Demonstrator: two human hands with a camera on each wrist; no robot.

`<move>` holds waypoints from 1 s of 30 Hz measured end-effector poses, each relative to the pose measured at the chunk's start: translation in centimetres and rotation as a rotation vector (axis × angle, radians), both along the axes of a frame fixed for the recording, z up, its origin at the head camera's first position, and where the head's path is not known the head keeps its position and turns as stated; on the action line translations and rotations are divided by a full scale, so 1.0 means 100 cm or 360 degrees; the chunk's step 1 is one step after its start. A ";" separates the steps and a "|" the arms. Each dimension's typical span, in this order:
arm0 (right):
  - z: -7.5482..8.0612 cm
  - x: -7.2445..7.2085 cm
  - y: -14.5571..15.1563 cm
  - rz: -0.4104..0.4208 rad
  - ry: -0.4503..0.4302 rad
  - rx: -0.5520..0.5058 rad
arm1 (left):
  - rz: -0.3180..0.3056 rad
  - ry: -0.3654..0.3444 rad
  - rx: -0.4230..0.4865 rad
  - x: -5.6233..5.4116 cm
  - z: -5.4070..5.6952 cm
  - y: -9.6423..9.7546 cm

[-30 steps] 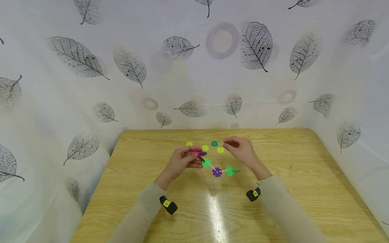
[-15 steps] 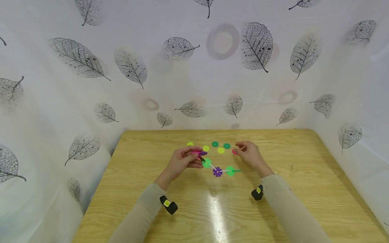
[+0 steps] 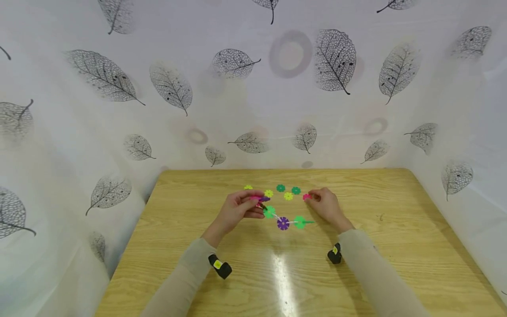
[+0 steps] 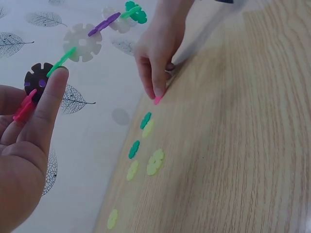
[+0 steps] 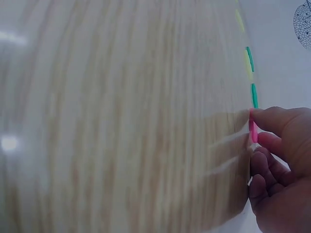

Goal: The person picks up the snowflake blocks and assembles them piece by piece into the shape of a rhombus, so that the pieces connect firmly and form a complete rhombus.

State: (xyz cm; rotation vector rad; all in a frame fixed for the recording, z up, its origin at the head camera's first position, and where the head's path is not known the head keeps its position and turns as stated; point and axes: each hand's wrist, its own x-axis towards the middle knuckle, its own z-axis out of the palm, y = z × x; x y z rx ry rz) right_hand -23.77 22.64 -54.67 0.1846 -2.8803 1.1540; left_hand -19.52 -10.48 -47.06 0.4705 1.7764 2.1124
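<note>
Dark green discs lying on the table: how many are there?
2: one green disc near the right hand, a second green disc left of it; others may be hidden.

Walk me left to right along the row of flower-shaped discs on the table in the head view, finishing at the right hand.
First yellow disc → second yellow disc → first dark green disc → third yellow disc → second dark green disc → pink disc → right hand, pinching that pink disc.
</note>
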 end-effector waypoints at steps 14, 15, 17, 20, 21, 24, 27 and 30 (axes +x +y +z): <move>0.010 0.003 -0.001 0.0021 -0.0126 -0.0115 | 0.0011 -0.0010 -0.0034 0.000 0.002 0.000; 0.012 0.003 0.000 0.0021 -0.0146 -0.0127 | 0.0012 -0.0012 -0.0037 0.000 0.002 0.000; 0.014 0.003 0.001 0.0027 -0.0186 -0.0140 | 0.0011 -0.0012 -0.0039 -0.001 0.002 -0.001; 0.017 0.003 0.003 0.0050 -0.0230 -0.0136 | 0.0007 -0.0008 -0.0038 -0.002 0.000 -0.001; 0.019 0.004 0.003 0.0060 -0.0241 -0.0133 | 0.0008 -0.0013 -0.0035 -0.003 0.000 -0.001; 0.023 0.005 0.003 0.0088 -0.0262 -0.0129 | 0.0003 -0.0014 -0.0035 -0.004 -0.001 -0.002; 0.030 0.007 0.001 0.0116 -0.0261 -0.0111 | 0.0000 -0.0016 -0.0037 -0.004 -0.002 -0.002; 0.037 0.007 -0.001 0.0160 -0.0254 -0.0113 | -0.0001 -0.0013 -0.0040 -0.005 -0.002 -0.003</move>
